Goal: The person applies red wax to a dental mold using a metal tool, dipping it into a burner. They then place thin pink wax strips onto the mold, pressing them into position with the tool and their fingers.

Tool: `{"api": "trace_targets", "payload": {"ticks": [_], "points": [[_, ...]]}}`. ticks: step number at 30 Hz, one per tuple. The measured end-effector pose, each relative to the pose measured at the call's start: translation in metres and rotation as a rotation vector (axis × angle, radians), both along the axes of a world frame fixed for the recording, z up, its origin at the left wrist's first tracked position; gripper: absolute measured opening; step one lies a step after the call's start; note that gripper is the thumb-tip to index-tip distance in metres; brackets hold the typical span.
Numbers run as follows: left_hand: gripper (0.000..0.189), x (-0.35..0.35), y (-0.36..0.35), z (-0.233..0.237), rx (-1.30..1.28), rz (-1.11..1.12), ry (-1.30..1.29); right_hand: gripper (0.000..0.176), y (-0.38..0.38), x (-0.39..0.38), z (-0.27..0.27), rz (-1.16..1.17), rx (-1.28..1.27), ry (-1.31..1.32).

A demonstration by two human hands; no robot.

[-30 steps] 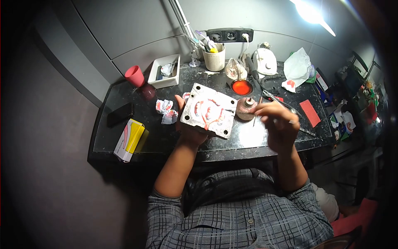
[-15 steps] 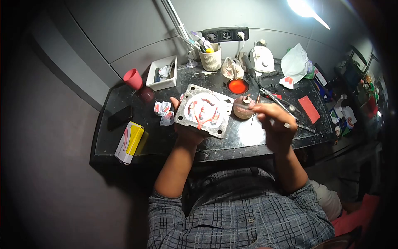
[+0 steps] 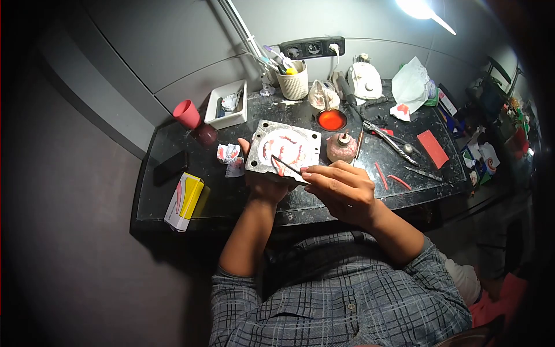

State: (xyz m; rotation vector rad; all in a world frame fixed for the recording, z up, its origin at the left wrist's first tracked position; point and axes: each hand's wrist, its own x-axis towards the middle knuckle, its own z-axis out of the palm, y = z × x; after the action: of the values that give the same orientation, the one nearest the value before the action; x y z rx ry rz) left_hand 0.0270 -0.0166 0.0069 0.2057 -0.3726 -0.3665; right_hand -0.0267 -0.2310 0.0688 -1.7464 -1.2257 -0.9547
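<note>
My left hand (image 3: 267, 188) is wrapped round the underside and left side of a grey metal flask (image 3: 315, 151), which it holds up over the desk. White plaster (image 3: 280, 137) fills the flask, with a curved row of teeth and red wax on it. Between the fingers of my right hand (image 3: 347, 188) is a thin dark tool (image 3: 287, 166). Its tip is at the red wax near the flask's front left part. A round burner bottle (image 3: 341, 148) stands just right of the flask.
Behind lie a pan of red wax (image 3: 331, 120), a white tray (image 3: 226, 122) and a pot of tools (image 3: 293, 87). A pink cup (image 3: 187, 114) and yellow box (image 3: 184, 202) are at left. Red wax strips (image 3: 381, 176), pliers (image 3: 395, 144) and a red sheet (image 3: 432, 149) lie at right.
My right hand has moved left and down from beside the burner bottle to the flask, bringing the tool to the wax. The red strips on the desk have come into view.
</note>
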Motion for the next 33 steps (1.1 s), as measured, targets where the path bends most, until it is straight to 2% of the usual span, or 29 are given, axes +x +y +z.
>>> {"api": "trace_targets", "payload": {"ticks": [15, 18, 20, 22, 25, 26, 28, 30, 31, 32, 33], "points": [[0.098, 0.004, 0.000, -0.004, -0.084, -0.074, -0.089, 0.032, -0.002, -0.003, -0.004, -0.014, 0.013, -0.046], [0.098, 0.003, 0.001, -0.004, -0.040, -0.007, -0.023, 0.031, 0.000, 0.000, -0.005, -0.017, -0.001, -0.058], [0.099, 0.003, 0.002, -0.004, -0.085, -0.083, -0.112, 0.031, 0.000, -0.001, -0.005, -0.018, -0.022, -0.060], [0.101, 0.002, 0.003, -0.001, -0.099, -0.105, -0.091, 0.030, -0.007, -0.005, -0.006, 0.009, -0.031, -0.009], [0.101, 0.000, 0.003, 0.000, -0.135, -0.126, -0.073, 0.023, -0.028, -0.008, -0.002, 0.059, 0.087, 0.080], [0.098, -0.001, 0.003, 0.000, -0.157, -0.123, -0.075, 0.016, -0.036, -0.008, -0.003, 0.006, 0.155, 0.098], [0.099, 0.002, 0.007, -0.005, -0.127, -0.113, -0.083, 0.008, -0.058, -0.003, -0.009, -0.040, 0.317, 0.282], [0.100, 0.003, 0.008, -0.007, -0.098, -0.105, -0.090, 0.017, -0.080, -0.005, -0.001, -0.209, 0.163, 0.798], [0.101, 0.002, 0.008, -0.006, -0.124, -0.102, -0.039, 0.031, -0.084, 0.002, -0.008, -0.161, 0.205, 0.900], [0.102, 0.002, 0.008, -0.004, -0.146, -0.100, 0.010, 0.031, -0.089, 0.005, -0.007, -0.161, 0.208, 0.894], [0.102, 0.003, 0.008, -0.003, -0.144, -0.101, 0.002, 0.037, -0.094, 0.008, -0.005, -0.273, 0.047, 0.976]]}}
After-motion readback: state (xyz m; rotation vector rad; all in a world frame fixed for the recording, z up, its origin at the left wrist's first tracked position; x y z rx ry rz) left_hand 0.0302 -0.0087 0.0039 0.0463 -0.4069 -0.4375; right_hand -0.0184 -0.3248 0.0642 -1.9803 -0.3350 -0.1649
